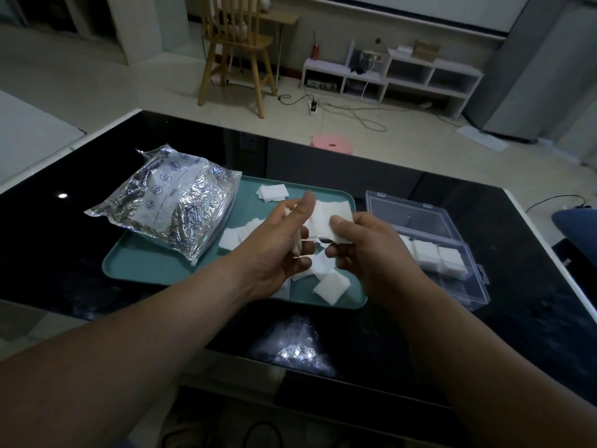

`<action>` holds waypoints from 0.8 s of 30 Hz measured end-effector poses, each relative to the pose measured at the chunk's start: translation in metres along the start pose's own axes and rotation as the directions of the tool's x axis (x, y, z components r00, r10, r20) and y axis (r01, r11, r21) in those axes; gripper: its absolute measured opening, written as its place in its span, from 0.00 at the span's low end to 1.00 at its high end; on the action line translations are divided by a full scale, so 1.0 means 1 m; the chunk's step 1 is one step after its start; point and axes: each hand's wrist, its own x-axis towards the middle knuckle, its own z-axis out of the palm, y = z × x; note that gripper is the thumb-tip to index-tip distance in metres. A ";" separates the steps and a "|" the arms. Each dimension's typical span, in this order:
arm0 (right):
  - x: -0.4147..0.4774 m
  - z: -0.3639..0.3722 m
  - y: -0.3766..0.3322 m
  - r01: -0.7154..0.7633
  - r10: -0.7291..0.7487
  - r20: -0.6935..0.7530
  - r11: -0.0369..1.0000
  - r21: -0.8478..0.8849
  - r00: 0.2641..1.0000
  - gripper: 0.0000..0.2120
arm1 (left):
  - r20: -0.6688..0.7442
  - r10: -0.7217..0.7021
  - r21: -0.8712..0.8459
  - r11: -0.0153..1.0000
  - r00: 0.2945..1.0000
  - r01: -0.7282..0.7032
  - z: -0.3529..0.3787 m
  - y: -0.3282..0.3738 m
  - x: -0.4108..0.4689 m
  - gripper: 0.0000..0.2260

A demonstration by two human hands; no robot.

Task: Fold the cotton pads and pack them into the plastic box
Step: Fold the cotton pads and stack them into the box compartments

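Above the teal tray (145, 270) both hands hold one white cotton pad (326, 218). My right hand (365, 247) pinches its right edge between thumb and fingers. My left hand (284, 244) touches its left side with fingers fairly straight; the contact is partly hidden. Several loose cotton pads lie on the tray, one at the far side (272, 193) and one near the front edge (332, 283). To the right stands the clear plastic box (475, 286), lid open, with folded pads (433, 255) in its compartments.
A crinkled silver foil bag (171, 202) lies across the tray's left end. All of this sits on a glossy black table (80, 253). Beyond it are a pink stool (332, 144), a wooden chair (235, 50) and low white shelves (397, 76).
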 end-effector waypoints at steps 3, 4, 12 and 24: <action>-0.002 0.005 0.004 -0.050 0.049 0.058 0.998 0.022 0.997 0.06 | 0.035 0.010 0.004 1.000 0.999 -0.010 0.004 0.000 -0.003 0.08; -0.003 0.007 0.006 -0.055 0.055 0.057 0.998 0.007 0.997 0.07 | 0.028 0.009 -0.004 1.000 1.000 -0.009 0.005 -0.001 -0.003 0.06; 0.005 0.001 0.012 -0.006 -0.016 -0.165 0.991 -0.133 0.986 0.07 | -0.091 0.004 -0.103 0.995 0.996 -0.013 -0.001 0.000 0.000 0.11; -0.007 0.016 0.012 -0.016 0.019 -0.085 0.999 0.037 0.996 0.09 | 0.119 -0.024 -0.069 0.997 0.993 0.033 0.006 -0.001 -0.007 0.20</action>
